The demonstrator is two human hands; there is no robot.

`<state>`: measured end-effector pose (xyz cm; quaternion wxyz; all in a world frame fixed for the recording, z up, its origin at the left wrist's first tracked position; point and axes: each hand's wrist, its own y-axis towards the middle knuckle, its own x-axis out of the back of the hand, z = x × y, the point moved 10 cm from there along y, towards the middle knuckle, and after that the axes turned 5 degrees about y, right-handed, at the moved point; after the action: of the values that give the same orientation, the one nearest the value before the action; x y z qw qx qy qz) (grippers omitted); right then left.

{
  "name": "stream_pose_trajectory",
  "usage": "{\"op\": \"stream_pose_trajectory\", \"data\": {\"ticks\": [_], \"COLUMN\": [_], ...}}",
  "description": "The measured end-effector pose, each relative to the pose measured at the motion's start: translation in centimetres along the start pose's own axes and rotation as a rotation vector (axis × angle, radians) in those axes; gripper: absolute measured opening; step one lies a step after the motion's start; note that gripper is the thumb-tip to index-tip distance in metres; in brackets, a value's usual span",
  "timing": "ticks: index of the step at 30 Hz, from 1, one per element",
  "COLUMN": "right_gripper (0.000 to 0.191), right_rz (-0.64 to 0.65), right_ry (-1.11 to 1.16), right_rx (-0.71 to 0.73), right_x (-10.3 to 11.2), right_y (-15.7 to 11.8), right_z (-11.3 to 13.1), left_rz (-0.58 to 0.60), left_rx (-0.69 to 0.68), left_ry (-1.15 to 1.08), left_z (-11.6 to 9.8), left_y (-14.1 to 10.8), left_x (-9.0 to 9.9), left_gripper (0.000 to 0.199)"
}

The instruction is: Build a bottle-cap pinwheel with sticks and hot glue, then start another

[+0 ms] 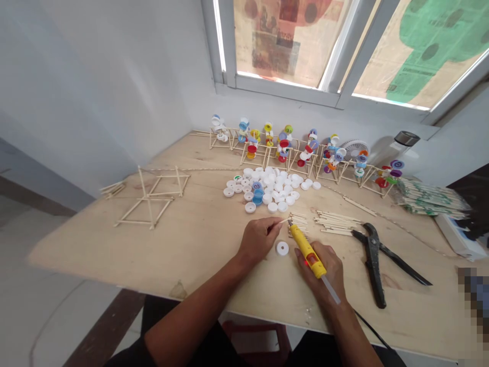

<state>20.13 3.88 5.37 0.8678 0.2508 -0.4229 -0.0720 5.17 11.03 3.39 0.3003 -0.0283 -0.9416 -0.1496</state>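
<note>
Left hand (257, 240) grip pinched shut on a thin wooden stick (280, 222), held over the plywood bench (171, 244), near a white bottle cap (282, 248); right hand (329, 270) grip wrapped around a yellow hot glue gun (307, 251), tip just beside the stick; black pliers (372, 260) lie further right.

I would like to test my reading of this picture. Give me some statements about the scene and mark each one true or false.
1. The left hand holds a thin wooden stick. True.
2. The right hand is empty. False: it holds a yellow hot glue gun.
3. A white bottle cap lies on the wooden board near the hands. True.
4. The loose caps are mostly red. False: they are mostly white.
</note>
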Motion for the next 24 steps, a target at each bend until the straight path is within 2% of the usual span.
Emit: {"op": "stream_pose_trajectory", "data": {"ticks": [24], "right_gripper": [0.028], "right_rz": [0.003], "right_ry": [-0.023], "right_rx": [0.007], "right_x": [0.04], "right_y": [0.09], "right_z": [0.19], "left_rz": [0.026], "left_rx": [-0.022], "left_ry": [0.041], "left_z": [-0.18], "left_y": [0.06], "left_x": [-0.25], "left_gripper": [0.024]}}
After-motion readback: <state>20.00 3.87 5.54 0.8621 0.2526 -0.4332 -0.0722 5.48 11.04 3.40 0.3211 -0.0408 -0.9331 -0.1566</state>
